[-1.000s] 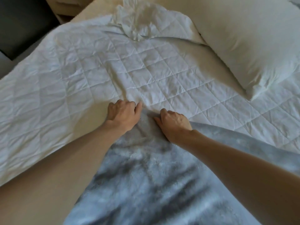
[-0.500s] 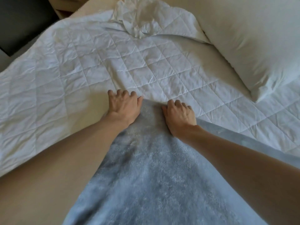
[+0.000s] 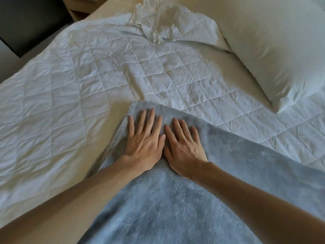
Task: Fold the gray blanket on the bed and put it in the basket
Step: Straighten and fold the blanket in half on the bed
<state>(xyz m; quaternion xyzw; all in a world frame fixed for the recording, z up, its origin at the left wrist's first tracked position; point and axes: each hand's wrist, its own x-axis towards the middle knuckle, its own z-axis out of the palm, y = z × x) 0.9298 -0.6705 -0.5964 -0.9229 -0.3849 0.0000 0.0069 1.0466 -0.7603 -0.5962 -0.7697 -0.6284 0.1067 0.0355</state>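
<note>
Two hands that curled over the corner half a second ago now lie flat. The left hand (image 3: 144, 147) and right hand (image 3: 184, 148) press side by side, fingers straight, on the far corner of the gray blanket (image 3: 175, 208), spread on the quilted bed cover (image 3: 123, 76). The corner looks smoothed down, so folding seems barely begun; no basket shows.

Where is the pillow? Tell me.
In the head view the pillow lies at upper right, beyond the blanket, just right of the bunched corner of the quilt.
</note>
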